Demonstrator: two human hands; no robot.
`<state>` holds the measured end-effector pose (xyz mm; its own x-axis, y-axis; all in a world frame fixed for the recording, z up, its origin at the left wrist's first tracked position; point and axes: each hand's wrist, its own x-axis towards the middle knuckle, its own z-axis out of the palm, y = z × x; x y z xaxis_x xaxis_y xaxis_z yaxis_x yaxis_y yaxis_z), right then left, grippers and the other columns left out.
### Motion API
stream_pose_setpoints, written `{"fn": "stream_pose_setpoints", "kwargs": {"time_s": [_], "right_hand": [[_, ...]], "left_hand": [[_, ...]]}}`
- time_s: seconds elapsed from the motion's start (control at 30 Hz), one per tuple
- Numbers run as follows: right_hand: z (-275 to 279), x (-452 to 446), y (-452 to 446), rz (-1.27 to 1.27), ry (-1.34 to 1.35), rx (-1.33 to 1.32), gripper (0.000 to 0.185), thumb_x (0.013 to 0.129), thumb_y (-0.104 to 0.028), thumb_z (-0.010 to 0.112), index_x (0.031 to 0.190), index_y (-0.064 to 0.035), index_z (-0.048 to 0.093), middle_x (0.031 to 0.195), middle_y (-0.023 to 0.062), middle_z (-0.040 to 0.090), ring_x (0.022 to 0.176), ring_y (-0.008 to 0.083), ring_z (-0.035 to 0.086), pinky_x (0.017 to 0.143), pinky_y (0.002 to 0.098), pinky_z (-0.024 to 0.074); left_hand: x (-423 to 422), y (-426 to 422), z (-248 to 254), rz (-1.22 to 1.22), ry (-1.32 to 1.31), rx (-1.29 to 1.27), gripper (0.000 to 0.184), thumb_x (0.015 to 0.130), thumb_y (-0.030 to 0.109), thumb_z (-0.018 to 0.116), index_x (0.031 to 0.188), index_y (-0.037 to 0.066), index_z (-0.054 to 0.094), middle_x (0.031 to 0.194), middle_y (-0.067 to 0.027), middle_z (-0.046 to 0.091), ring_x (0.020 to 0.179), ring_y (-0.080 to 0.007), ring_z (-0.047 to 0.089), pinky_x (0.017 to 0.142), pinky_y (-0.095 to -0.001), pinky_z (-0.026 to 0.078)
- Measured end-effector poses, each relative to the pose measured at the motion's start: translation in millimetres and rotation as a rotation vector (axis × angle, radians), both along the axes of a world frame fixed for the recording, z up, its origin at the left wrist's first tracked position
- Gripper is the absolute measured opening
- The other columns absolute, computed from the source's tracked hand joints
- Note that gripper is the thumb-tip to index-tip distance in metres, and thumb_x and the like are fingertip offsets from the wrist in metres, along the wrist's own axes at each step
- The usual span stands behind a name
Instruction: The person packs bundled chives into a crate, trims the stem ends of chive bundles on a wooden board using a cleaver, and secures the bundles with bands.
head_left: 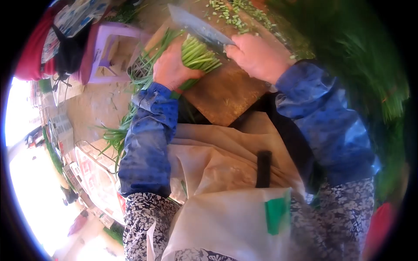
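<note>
My left hand (172,66) is wrapped round a bunch of long green stalks (198,56), their pale cut ends turned to the right. Thin leaves trail from the bunch toward the left. My right hand (259,57) grips a wide-bladed kitchen knife (198,27); its handle is mostly hidden in the fist. The blade points up and left, beyond the cut ends and apart from my left fingers. Under both hands lies a worn wooden cutting board (228,95), one corner toward me. Chopped green pieces (235,17) are scattered at its far side.
A purple plastic stool (96,54) stands at the left, near a person's red clothing (32,61). Blurred greenery (365,56) fills the right side. A pale apron (217,161) covers my lap. More green leaves (115,137) hang beside my left sleeve.
</note>
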<state>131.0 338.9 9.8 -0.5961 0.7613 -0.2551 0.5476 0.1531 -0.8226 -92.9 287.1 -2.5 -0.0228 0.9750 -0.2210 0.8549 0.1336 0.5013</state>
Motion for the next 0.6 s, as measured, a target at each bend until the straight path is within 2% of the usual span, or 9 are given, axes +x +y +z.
{"fn": "stream_pose_setpoints", "kwargs": {"time_s": [0.03,0.13,0.27,0.33,0.37,0.4,0.47,0.5,0.6], "right_hand": [[-15,-6,1,0.06,0.011,0.297,0.029,0.092,-0.028,0.052,0.088,0.0006,0.057,0.064,0.0151,0.057,0.056,0.0304,0.058,0.057,0.0419,0.046],[-9,-7,8,0.108,-0.073,0.251,0.03,0.09,-0.029,0.051,0.088,0.0011,0.057,0.069,0.0189,0.059,0.065,0.0363,0.06,0.065,0.0452,0.0459],[11,-12,14,0.213,-0.203,0.147,0.032,0.091,-0.03,0.049,0.087,0.0012,0.057,0.069,0.0189,0.059,0.066,0.0357,0.061,0.065,0.0446,0.0465],[12,-18,10,0.153,-0.273,0.028,0.032,0.09,-0.029,0.048,0.086,0.0021,0.057,0.068,0.0178,0.06,0.062,0.0333,0.061,0.061,0.043,0.0471],[-4,-18,9,0.107,-0.157,0.006,0.034,0.09,-0.028,0.047,0.083,0.0034,0.059,0.065,0.0163,0.061,0.052,0.0299,0.06,0.053,0.0404,0.0472],[-29,-26,8,0.127,-0.172,-0.008,0.034,0.09,-0.028,0.047,0.083,0.0034,0.059,0.065,0.0163,0.061,0.052,0.0299,0.06,0.053,0.0404,0.0472],[-70,-37,9,0.113,-0.063,0.352,0.036,0.09,-0.027,0.047,0.08,0.0047,0.061,0.064,0.0164,0.061,0.046,0.026,0.058,0.048,0.0379,0.0473],[-50,-42,4,0.03,-0.112,0.154,0.035,0.083,-0.025,0.052,0.08,0.0073,0.065,0.079,0.0306,0.063,0.078,0.0464,0.063,0.074,0.052,0.0495],[-34,-43,6,0.025,-0.195,0.084,0.033,0.083,-0.024,0.052,0.081,0.0062,0.066,0.082,0.0305,0.063,0.079,0.0466,0.063,0.074,0.0519,0.0498]], "left_hand": [[-3,-2,-4,-0.065,-0.009,0.098,0.097,0.051,0.032,0.085,0.136,0.007,0.046,0.116,-0.0155,0.064,0.109,-0.0297,0.061,0.093,-0.0376,0.047],[-4,-2,-2,0.016,-0.005,-0.031,0.096,0.051,0.032,0.085,0.136,0.007,0.046,0.116,-0.0157,0.064,0.109,-0.0304,0.061,0.093,-0.0367,0.047],[-7,-10,-12,-0.042,0.018,0.067,0.095,0.051,0.033,0.084,0.135,0.007,0.047,0.115,-0.0166,0.064,0.107,-0.0327,0.061,0.091,-0.0381,0.047],[-7,-12,-17,-0.079,0.075,0.157,0.089,0.052,0.036,0.082,0.131,0.008,0.051,0.113,-0.0176,0.064,0.104,-0.0352,0.061,0.089,-0.0404,0.048],[-6,-16,-18,-0.057,0.061,0.136,0.089,0.052,0.036,0.082,0.131,0.008,0.051,0.113,-0.0176,0.064,0.104,-0.0352,0.061,0.089,-0.0404,0.048],[-6,-17,-19,-0.058,0.101,0.146,0.086,0.053,0.037,0.082,0.128,0.009,0.052,0.111,-0.0179,0.064,0.103,-0.0358,0.061,0.088,-0.0416,0.048],[-4,-19,-15,-0.052,0.126,0.151,0.083,0.053,0.038,0.081,0.125,0.009,0.054,0.11,-0.0182,0.064,0.101,-0.0364,0.062,0.087,-0.0427,0.049],[-1,-21,-10,-0.051,0.091,0.155,0.081,0.053,0.038,0.081,0.124,0.009,0.055,0.109,-0.0182,0.065,0.101,-0.0363,0.062,0.087,-0.0426,0.049],[-6,-20,-11,-0.034,0.096,0.073,0.084,0.052,0.04,0.083,0.124,0.008,0.054,0.109,-0.0174,0.064,0.101,-0.0353,0.062,0.088,-0.0422,0.048]]}}
